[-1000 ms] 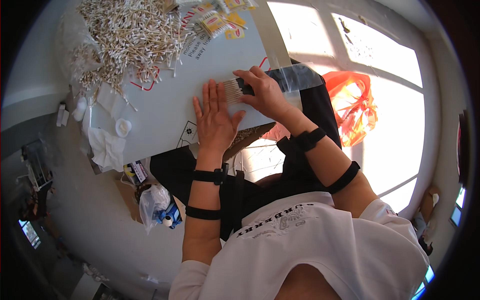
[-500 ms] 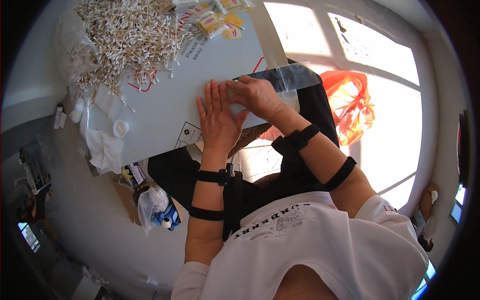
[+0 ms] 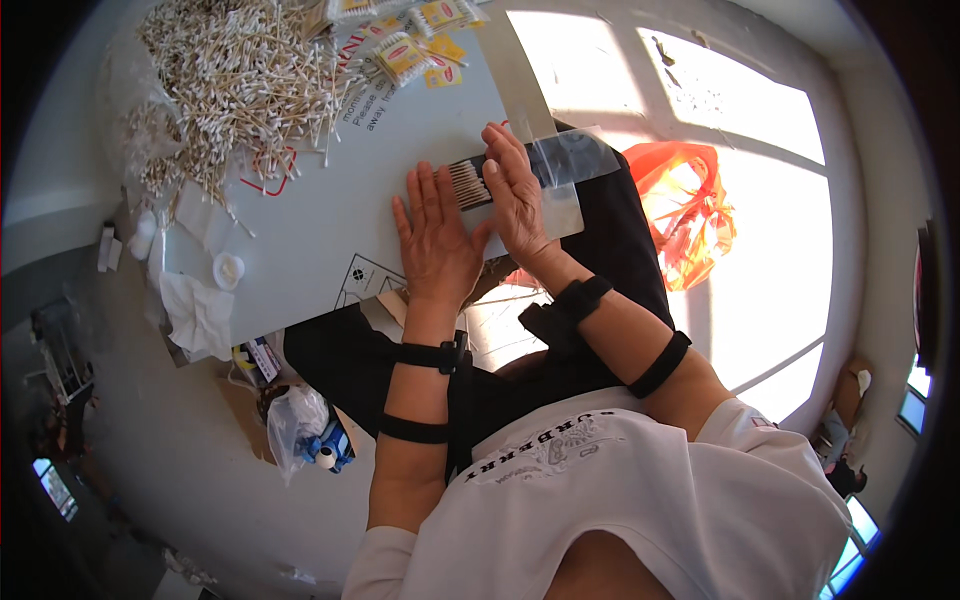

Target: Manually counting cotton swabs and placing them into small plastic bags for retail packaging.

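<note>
A neat row of cotton swabs (image 3: pixel 466 185) lies side by side on a dark strip (image 3: pixel 552 160) on the grey table, between my two hands. My left hand (image 3: pixel 438 235) rests flat at the row's left end, fingers stretched out, touching or covering the ends there. On the other side my right hand (image 3: pixel 514 195) stands on its edge with straight fingers, beside the right ends of the swabs, holding nothing. A clear plastic sheet (image 3: pixel 592 158) lies over the strip's right part and sticks out past the table's edge.
A big heap of loose cotton swabs (image 3: pixel 230 85) covers the far left of the table. Small yellow-and-clear packs (image 3: pixel 405 60) lie beyond. A small white round dish (image 3: pixel 228 270) and a crumpled tissue (image 3: pixel 195 312) sit at left. A red plastic bag (image 3: pixel 672 215) lies on the sunlit floor.
My right hand has let go of the swabs; its bent fingers have straightened and turned on edge, uncovering the row. The left hand stays flat in place. The view has shifted slightly.
</note>
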Action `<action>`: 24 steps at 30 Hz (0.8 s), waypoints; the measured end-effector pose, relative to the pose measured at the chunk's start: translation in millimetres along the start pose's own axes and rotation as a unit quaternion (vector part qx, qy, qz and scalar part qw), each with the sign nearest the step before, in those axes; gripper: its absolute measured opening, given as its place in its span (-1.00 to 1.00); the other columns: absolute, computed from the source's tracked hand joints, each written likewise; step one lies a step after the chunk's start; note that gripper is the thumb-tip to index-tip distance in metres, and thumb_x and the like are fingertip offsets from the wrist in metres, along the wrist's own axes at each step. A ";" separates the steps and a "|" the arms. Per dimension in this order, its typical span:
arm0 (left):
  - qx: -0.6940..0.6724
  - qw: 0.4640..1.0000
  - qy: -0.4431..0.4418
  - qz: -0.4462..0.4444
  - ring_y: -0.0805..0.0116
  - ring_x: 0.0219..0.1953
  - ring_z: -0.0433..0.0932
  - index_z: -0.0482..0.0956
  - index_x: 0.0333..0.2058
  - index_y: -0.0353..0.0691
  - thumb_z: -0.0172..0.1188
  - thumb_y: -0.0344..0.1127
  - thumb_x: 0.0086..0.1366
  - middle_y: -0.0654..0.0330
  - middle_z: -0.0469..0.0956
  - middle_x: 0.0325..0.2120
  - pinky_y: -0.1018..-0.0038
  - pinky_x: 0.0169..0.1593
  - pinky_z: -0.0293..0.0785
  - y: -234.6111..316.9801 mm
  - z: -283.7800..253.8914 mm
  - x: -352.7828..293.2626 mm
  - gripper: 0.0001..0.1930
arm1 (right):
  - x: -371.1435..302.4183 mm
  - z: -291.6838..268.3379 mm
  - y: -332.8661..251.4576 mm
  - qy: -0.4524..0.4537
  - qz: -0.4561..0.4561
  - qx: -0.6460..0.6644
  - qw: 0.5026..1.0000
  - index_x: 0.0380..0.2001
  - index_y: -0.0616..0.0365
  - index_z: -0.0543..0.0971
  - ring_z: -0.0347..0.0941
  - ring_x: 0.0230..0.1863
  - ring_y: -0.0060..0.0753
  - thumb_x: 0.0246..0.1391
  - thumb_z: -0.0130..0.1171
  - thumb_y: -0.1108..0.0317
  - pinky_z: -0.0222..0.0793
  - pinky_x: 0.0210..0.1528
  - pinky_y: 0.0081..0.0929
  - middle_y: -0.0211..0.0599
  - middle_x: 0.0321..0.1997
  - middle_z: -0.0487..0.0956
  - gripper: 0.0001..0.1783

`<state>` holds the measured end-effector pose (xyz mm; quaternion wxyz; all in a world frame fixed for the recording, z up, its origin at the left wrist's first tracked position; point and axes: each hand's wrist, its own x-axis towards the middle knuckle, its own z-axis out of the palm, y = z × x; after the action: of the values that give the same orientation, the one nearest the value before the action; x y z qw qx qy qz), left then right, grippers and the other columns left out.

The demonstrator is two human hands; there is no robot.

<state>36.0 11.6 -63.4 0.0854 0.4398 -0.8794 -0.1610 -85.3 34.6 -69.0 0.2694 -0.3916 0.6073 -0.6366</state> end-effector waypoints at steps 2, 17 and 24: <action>0.026 1.000 0.012 0.005 0.04 0.45 -0.18 -0.03 0.36 -0.29 0.17 -0.04 0.23 -0.06 -0.07 0.39 0.03 0.42 -0.29 -1.6 3.7 1.0 -0.15 | -7.8 14.7 3.7 -0.017 -0.004 -0.005 1.000 0.21 0.31 0.32 0.13 0.38 -0.20 0.30 -0.08 0.41 0.04 0.36 -0.41 -0.09 0.37 0.20 -0.56; -0.003 1.000 0.022 0.005 -0.02 0.44 -0.16 -0.02 0.34 -0.36 0.20 0.04 0.21 -0.16 -0.06 0.37 0.04 0.42 -0.29 1.8 2.6 -0.3 -0.09 | 24.2 -26.7 10.5 -0.123 0.091 0.045 0.987 0.12 0.21 0.46 0.27 0.26 -0.35 0.17 0.10 0.44 0.24 0.27 -0.42 -0.26 0.19 0.40 -0.57; 0.006 1.000 0.024 0.002 -0.01 0.44 -0.14 0.00 0.33 -0.37 0.23 0.07 0.17 -0.16 -0.05 0.37 0.05 0.42 -0.29 0.9 3.4 -2.1 -0.06 | 20.4 -15.4 -8.7 -0.087 -0.230 -0.371 0.895 -0.11 0.19 0.59 0.47 -0.23 -0.34 -0.07 0.25 0.53 0.41 -0.14 -0.54 -0.20 -0.27 0.46 -0.64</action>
<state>35.6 14.6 -66.2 0.1045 0.4423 -0.8790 -0.1446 -108.1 27.6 -56.2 0.0023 -0.6461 0.6664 -0.3722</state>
